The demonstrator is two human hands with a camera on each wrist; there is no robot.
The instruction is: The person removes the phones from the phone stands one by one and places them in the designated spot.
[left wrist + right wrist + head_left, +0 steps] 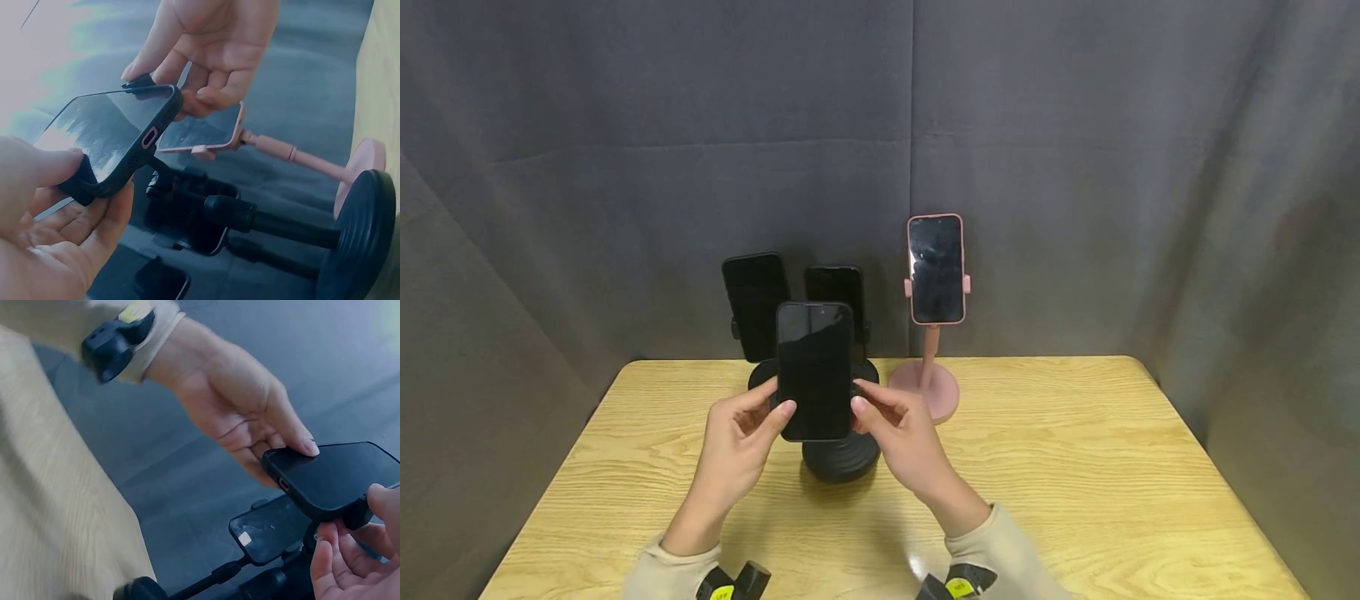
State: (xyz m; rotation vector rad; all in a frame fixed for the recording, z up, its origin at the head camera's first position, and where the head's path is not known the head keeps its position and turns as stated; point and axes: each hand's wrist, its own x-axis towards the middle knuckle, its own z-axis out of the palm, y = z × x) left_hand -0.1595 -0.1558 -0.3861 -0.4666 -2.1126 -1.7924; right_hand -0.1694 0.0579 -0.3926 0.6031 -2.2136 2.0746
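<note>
A phone in a black case (816, 358) sits tilted up at the top of a black phone stand, whose ridged round base (841, 460) shows below it. My left hand (734, 443) grips the phone's left edge, thumb in front and fingers behind. On the opposite edge, my right hand (904, 432) pinches with thumb and fingers. In the left wrist view, a black side clamp (139, 81) of the stand lies under the right thumb. The left thumb (59, 166) presses by the other clamp. The phone's charging-port end (150, 137) faces down towards the base.
Behind stand two more black phones, one tilted at left (756, 304) and one partly hidden (837, 285), on black stands. To the right, a pink stand (928, 358) holds a phone in a pink case (936, 268). A grey curtain (1037, 183) hangs behind the wooden table (1075, 467).
</note>
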